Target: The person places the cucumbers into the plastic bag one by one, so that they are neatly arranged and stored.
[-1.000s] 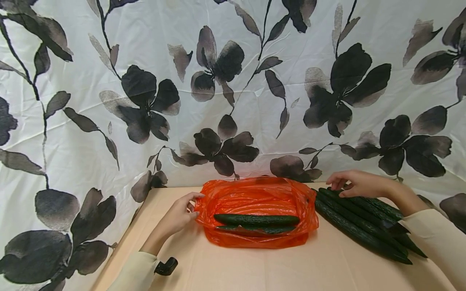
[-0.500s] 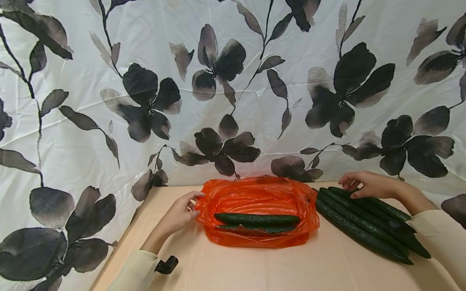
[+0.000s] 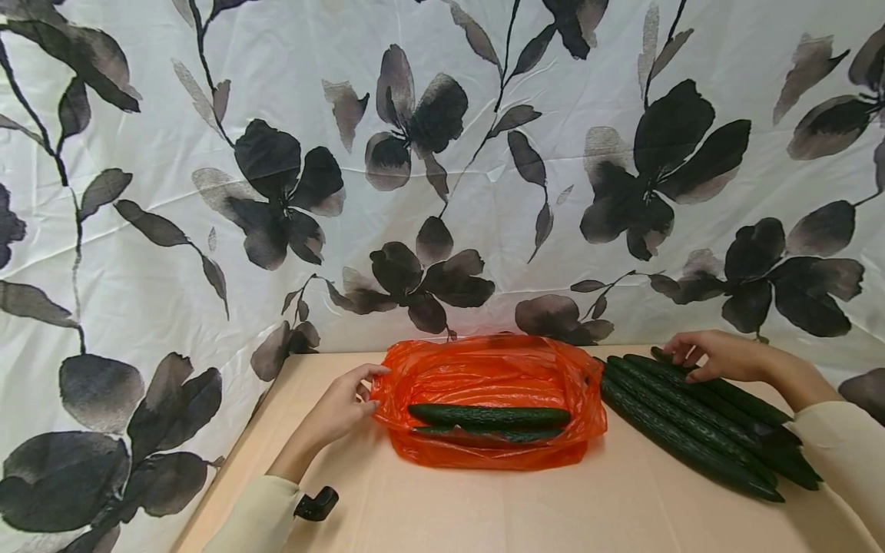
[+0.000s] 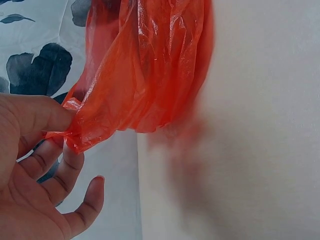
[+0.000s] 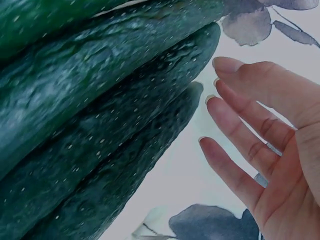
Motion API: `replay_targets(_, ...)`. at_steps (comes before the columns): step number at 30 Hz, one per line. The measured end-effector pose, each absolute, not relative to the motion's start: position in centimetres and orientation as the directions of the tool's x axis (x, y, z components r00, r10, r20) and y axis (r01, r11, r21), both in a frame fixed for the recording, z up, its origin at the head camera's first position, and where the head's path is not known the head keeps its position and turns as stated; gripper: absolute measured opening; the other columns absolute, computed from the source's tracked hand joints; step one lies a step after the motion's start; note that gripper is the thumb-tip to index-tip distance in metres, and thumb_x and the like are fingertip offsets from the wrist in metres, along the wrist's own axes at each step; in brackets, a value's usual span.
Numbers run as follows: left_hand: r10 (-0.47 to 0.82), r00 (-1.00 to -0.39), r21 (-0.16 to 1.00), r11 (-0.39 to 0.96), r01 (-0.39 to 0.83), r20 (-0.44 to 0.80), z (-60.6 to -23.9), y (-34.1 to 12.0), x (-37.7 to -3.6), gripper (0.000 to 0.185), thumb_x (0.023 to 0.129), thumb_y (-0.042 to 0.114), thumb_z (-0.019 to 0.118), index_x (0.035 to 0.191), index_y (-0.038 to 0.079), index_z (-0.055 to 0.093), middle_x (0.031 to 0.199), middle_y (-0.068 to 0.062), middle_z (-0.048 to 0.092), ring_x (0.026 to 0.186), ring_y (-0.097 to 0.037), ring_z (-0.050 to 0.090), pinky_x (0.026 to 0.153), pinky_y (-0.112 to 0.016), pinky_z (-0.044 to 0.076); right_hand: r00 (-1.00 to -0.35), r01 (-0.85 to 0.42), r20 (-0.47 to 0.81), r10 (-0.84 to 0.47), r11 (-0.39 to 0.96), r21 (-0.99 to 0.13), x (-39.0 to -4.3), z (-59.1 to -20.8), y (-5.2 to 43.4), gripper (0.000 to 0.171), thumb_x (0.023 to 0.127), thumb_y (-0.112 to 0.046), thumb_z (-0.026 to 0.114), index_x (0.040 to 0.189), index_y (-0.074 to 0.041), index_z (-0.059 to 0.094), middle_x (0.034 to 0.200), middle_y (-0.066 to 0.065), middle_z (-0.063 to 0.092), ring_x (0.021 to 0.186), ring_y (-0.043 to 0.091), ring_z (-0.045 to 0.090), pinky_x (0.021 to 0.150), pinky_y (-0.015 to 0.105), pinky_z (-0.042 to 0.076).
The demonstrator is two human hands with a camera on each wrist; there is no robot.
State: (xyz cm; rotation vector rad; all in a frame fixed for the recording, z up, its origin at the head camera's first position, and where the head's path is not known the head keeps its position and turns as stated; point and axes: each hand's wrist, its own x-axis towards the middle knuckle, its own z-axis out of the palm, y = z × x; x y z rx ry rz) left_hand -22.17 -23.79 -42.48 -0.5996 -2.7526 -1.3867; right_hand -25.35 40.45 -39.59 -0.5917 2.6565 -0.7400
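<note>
My left hand pinches the left edge of a red plastic bag. In the left wrist view, the bunched corner of the bag sits between thumb and fingers. Two dark green cucumbers lie lengthwise in the bag's mouth, the front one partly covered by plastic. To the right, several long cucumbers lie side by side on a slant. My right hand is over their far ends. In the right wrist view, its relaxed fingers are spread just off the cucumber tips, holding nothing.
The pale tabletop stretches in front of the bag. Behind it hangs a white curtain with dark flowers, right at the table's back edge. A small black device is at the left sleeve's cuff.
My right hand has moved right across the far ends of the cucumbers, which now lie more spread out, with another tip showing. The left hand and the bag have stayed put.
</note>
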Motion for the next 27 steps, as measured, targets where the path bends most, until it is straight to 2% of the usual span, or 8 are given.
replay_targets(6,0.337,-0.926,0.777,0.532,0.337,0.172,-42.5,-23.8,-22.3,0.052,0.081,-0.015,0.065,0.130,0.003,0.062,0.106,-0.012,0.061,0.077,-0.023,0.054,0.057,-0.023,0.047,-0.865,-0.333,-0.183,-0.467,0.808,-0.485,-24.9,-39.9,41.5,0.056,0.083,-0.008,0.079,0.129,0.011,0.054,0.113,0.018,0.064,0.101,0.035,0.065,0.079,0.039,0.059)
replay_targets(9,0.335,-0.927,0.781,0.527,0.334,0.170,-42.6,-23.8,-22.2,0.052,0.081,-0.015,0.065,0.130,0.004,0.062,0.106,-0.012,0.061,0.077,-0.023,0.054,0.057,-0.023,0.047,-0.867,-0.325,-0.184,-0.463,0.806,-0.494,-25.0,-40.2,42.1,0.056,0.083,-0.004,0.079,0.129,0.013,0.052,0.115,0.022,0.063,0.101,0.037,0.065,0.078,0.039,0.059)
replay_targets(18,0.341,-0.923,0.785,0.516,0.342,0.178,-42.6,-23.8,-22.3,0.052,0.081,-0.015,0.066,0.129,0.004,0.063,0.106,-0.012,0.061,0.076,-0.022,0.054,0.056,-0.023,0.046,-0.874,-0.281,-0.214,-0.436,0.814,-0.509,-25.2,-40.7,43.7,0.060,0.081,0.003,0.076,0.131,0.017,0.047,0.118,0.029,0.060,0.105,0.045,0.063,0.080,0.046,0.059)
replay_targets(27,0.336,-0.927,0.779,0.530,0.333,0.168,-42.5,-23.8,-22.4,0.051,0.081,-0.015,0.065,0.129,0.004,0.063,0.106,-0.011,0.061,0.076,-0.023,0.054,0.056,-0.023,0.047,-0.874,-0.217,-0.267,-0.406,0.818,-0.533,-24.9,-41.5,45.0,0.059,0.079,0.005,0.071,0.131,0.016,0.047,0.118,0.029,0.061,0.102,0.042,0.065,0.079,0.047,0.059)
